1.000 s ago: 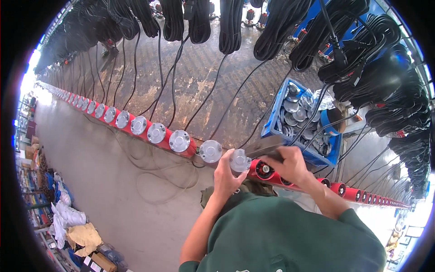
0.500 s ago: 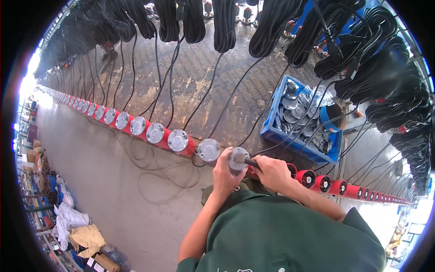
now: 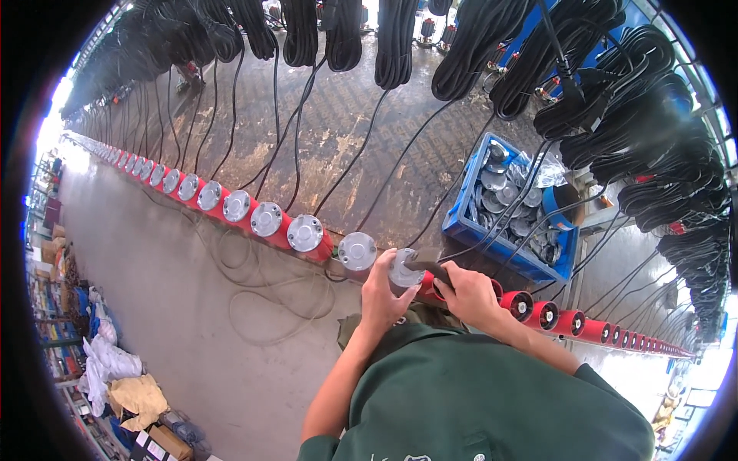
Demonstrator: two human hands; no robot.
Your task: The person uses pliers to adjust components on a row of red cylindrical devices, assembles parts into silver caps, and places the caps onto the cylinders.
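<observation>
Cap (image 3: 400, 270) at table (image 3: 346, 131) edge, in line with red housings (image 3: 322, 247), left hand (image 3: 380, 298) fingers closed round its side, right hand (image 3: 473, 294) gripping dark tool (image 3: 435, 270), tool end over cap, contact unclear, blue crate (image 3: 503, 250) beyond.

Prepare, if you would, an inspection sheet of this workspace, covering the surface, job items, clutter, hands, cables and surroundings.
Surface: workbench dark, scuffed and worn.
Job's things: red housings in a long row; those toward the left wear round metal caps, several toward the right stand open.
Clutter: blue crate holding loose round metal parts and a clear bag.
Hands: left hand holds a capped housing; right hand grips a dark hammer-like tool, its end at the cap, contact unclear.
Cables: black cable bundles hang above; single strands cross the bench.
Surroundings: pale hose looped on the floor; tan cloth lower left.
</observation>
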